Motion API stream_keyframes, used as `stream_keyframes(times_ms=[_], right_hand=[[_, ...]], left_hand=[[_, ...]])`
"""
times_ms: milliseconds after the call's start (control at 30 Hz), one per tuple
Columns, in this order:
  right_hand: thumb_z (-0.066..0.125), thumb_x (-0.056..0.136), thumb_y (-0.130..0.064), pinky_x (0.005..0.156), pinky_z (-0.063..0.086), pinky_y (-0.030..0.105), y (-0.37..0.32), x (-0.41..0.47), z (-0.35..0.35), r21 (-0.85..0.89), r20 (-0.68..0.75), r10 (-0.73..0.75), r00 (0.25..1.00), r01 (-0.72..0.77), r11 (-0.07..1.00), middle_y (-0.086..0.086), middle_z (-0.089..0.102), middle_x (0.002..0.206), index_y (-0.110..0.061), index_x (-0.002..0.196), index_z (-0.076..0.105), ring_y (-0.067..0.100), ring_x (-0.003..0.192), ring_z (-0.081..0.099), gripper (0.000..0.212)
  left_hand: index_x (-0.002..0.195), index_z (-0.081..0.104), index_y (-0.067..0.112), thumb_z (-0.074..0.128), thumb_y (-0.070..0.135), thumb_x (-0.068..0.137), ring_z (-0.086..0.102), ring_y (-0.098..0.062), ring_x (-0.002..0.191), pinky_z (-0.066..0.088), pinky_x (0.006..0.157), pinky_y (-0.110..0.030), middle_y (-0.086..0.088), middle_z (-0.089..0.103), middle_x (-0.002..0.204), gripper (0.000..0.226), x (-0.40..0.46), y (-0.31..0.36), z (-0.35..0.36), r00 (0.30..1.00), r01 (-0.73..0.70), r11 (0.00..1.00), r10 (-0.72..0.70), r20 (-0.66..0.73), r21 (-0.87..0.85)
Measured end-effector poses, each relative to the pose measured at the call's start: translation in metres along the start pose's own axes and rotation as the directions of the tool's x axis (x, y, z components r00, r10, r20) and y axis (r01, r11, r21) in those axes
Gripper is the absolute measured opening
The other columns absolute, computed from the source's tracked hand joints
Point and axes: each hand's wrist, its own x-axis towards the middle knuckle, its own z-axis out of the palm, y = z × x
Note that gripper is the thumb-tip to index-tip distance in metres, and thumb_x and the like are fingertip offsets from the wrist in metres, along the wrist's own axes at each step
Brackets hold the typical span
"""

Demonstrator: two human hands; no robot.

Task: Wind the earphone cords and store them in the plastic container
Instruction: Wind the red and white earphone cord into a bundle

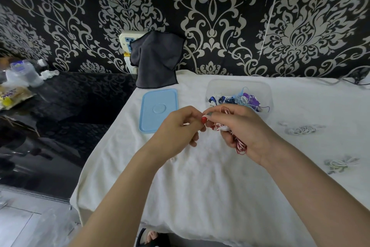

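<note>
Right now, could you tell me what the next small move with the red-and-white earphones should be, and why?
Probably wrap the short loose end around the bundle: the right hand grips the coiled red-and-white earphones, while the left hand pinches the red earbud beside it, outside the plastic container.

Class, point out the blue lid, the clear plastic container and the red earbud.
blue lid (159,109), head view, its flat top.
plastic container (216,86), head view, its left wall.
red earbud (203,119), head view, its rounded body.

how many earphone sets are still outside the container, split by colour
Red and white earphones, held in both hands: 1
White earphones, loose on the cloth: 1
Green and white earphones, loose on the cloth: 1
Total outside the plastic container: 3
</note>
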Motion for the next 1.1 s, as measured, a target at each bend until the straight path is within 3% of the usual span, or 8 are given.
stream_keyframes(times_ms=[233,367,567,733,867,1000,1100], right_hand=[[0.065,0.093,-0.015,0.043,0.036,0.027,0.003,0.002,-0.004,-0.136,-0.162,-0.148,0.976,0.127,0.983,-0.001,0.071,0.073,-0.021,0.097,0.076,0.014,0.041,0.045,0.013],[0.066,0.092,-0.018,0.046,0.039,0.033,0.005,0.003,-0.003,-0.213,-0.170,-0.198,0.965,0.160,0.964,0.005,0.072,0.076,-0.025,0.091,0.075,0.017,0.043,0.050,0.012],[0.064,0.092,-0.018,0.043,0.041,0.030,0.003,0.006,-0.006,-0.205,-0.185,-0.214,0.959,0.175,0.963,-0.004,0.065,0.062,-0.018,0.086,0.074,0.016,0.043,0.052,0.011],[0.066,0.090,-0.013,0.044,0.041,0.031,0.002,0.006,-0.009,-0.136,-0.151,-0.187,0.971,0.167,0.977,0.016,0.071,0.082,-0.016,0.089,0.072,0.018,0.046,0.054,0.006],[0.067,0.091,-0.012,0.041,0.039,0.024,0.001,0.006,-0.013,-0.076,-0.106,-0.119,0.987,0.112,0.991,0.004,0.068,0.066,-0.015,0.096,0.073,0.016,0.044,0.053,0.008],[0.066,0.091,-0.012,0.041,0.039,0.025,0.001,0.007,-0.014,-0.065,-0.123,-0.129,0.984,0.122,0.990,0.008,0.074,0.080,-0.015,0.096,0.074,0.017,0.045,0.052,0.009],[0.066,0.091,-0.012,0.041,0.040,0.025,0.000,0.008,-0.013,-0.074,-0.132,-0.141,0.981,0.132,0.989,0.006,0.075,0.080,-0.015,0.095,0.073,0.017,0.046,0.052,0.008]], left_hand=[[0.097,0.071,0.003,0.058,0.004,0.098,0.068,-0.012,0.070,0.060,0.070,-0.026,-0.008,0.071,0.082,0.013,0.003,0.003,0.003,0.999,0.038,0.985,-0.037,0.010,-0.166],[0.098,0.073,0.005,0.061,0.004,0.096,0.070,-0.013,0.074,0.061,0.073,-0.026,-0.010,0.073,0.081,0.012,0.006,0.005,0.005,0.999,0.043,0.982,-0.041,0.013,-0.186],[0.097,0.074,0.006,0.066,0.008,0.095,0.070,-0.013,0.072,0.061,0.074,-0.027,-0.008,0.072,0.077,0.009,0.010,0.009,0.008,1.000,0.024,0.982,-0.026,-0.010,-0.189],[0.095,0.074,0.005,0.064,0.003,0.095,0.071,-0.014,0.069,0.061,0.071,-0.025,-0.008,0.071,0.076,0.010,0.010,0.010,0.008,0.999,-0.015,0.993,0.010,-0.040,-0.118],[0.096,0.073,0.002,0.065,0.003,0.095,0.071,-0.015,0.068,0.060,0.070,-0.023,-0.010,0.072,0.075,0.007,0.011,0.012,0.008,0.998,-0.028,0.993,0.021,-0.060,-0.111],[0.091,0.063,-0.005,0.067,0.002,0.094,0.072,-0.020,0.070,0.063,0.075,-0.029,-0.021,0.073,0.079,0.008,0.012,0.012,0.009,0.996,-0.017,0.987,0.003,-0.086,-0.159],[0.089,0.062,-0.003,0.068,0.005,0.093,0.074,-0.020,0.072,0.063,0.076,-0.030,-0.020,0.075,0.079,0.012,0.015,0.011,0.010,0.993,-0.001,0.985,-0.019,-0.116,-0.170]])
